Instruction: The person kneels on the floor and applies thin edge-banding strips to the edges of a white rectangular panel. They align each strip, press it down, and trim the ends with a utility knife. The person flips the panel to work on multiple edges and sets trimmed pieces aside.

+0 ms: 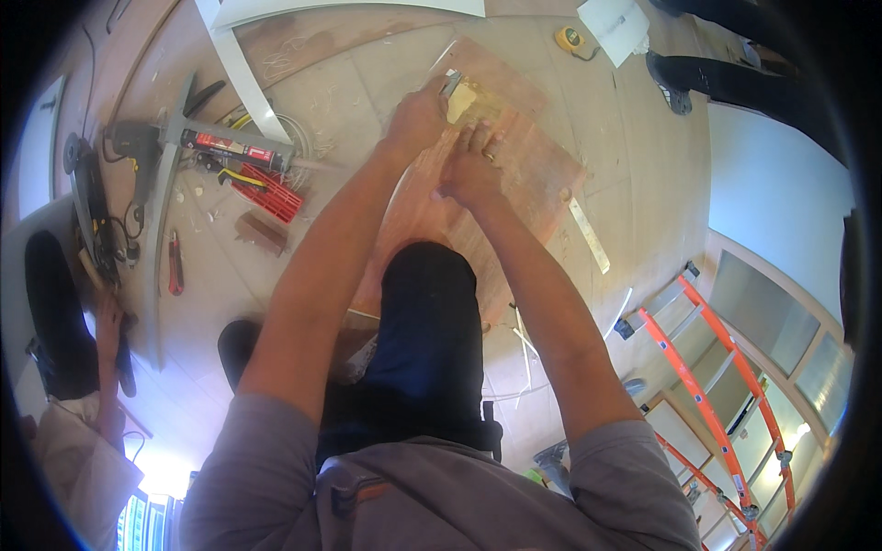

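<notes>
My left hand (421, 118) is closed round a small grey metal tool (450, 84) at the far end of a reddish-brown wooden board (524, 174). The tool's exact kind does not show. Just right of it, a pale yellow patch (462, 103) stands out on the board; I cannot tell whether it is bare material or a separate piece. My right hand (473, 173) rests on the board just nearer than the patch, fingers stretched toward it. My bent knee (428, 275) is over the board's near part.
On the left lie a sealant tube (234, 149), a red slotted tool part (268, 195), a red utility knife (175, 262), a brown block (261, 233) and a drill (138, 151). Beyond is a yellow tape measure (570, 39). An orange ladder (703, 404) is at right. Other people are at both sides.
</notes>
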Action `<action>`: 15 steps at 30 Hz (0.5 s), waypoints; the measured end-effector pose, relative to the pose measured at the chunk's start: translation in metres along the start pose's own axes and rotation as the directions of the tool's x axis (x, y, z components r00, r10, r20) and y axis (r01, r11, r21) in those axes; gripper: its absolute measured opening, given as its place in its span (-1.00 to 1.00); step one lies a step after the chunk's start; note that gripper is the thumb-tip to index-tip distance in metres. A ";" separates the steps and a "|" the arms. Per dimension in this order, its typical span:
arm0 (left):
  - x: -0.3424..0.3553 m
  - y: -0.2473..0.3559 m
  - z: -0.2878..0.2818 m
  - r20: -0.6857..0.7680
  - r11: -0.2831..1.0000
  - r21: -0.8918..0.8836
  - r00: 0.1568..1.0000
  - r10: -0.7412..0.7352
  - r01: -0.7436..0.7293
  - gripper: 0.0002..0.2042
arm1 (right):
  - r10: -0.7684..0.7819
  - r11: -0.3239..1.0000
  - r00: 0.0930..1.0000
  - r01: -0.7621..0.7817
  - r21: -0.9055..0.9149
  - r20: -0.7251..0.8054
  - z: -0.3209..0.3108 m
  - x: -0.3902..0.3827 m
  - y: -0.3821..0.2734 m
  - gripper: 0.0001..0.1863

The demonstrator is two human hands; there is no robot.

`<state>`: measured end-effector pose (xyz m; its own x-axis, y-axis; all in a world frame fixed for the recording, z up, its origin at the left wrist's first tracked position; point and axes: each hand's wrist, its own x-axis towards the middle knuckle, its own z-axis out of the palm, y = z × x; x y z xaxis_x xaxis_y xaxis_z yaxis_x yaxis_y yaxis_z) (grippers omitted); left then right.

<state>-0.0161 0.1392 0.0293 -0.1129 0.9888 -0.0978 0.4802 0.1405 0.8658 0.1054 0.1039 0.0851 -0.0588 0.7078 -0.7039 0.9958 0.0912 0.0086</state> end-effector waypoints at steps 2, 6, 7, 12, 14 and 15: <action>0.001 0.001 0.000 -0.014 0.999 0.026 0.999 0.032 -0.032 -0.64 | -0.004 1.000 1.000 0.004 -0.003 -0.008 0.000 0.000 0.000 0.46; 0.005 0.010 -0.006 0.123 0.992 0.124 0.992 0.002 -0.017 -0.62 | -0.015 1.000 1.000 0.015 -0.015 -0.023 0.002 -0.001 0.001 0.41; 0.006 0.012 -0.006 0.133 0.987 0.155 0.991 0.010 -0.031 -0.61 | -0.020 1.000 1.000 0.019 -0.020 -0.023 0.003 -0.001 0.001 0.41; 0.016 0.034 -0.007 0.226 0.921 0.379 0.974 0.006 -0.094 -0.60 | -0.035 0.999 0.996 0.035 -0.007 -0.078 0.009 0.001 0.003 0.39; 0.019 0.040 -0.009 0.261 0.884 0.446 0.965 0.026 -0.144 -0.65 | -0.038 0.999 0.995 0.038 -0.002 -0.094 0.008 0.002 0.003 0.39; 0.019 0.039 -0.009 0.263 0.880 0.450 0.964 0.029 -0.150 -0.66 | -0.035 0.999 0.994 0.035 -0.001 -0.099 0.010 0.004 0.002 0.39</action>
<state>-0.0076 0.1632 0.0652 0.1341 0.9710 -0.1980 0.8312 -0.0014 0.5560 0.1081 0.1000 0.0758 -0.0998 0.7702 -0.6300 0.9931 0.1163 -0.0152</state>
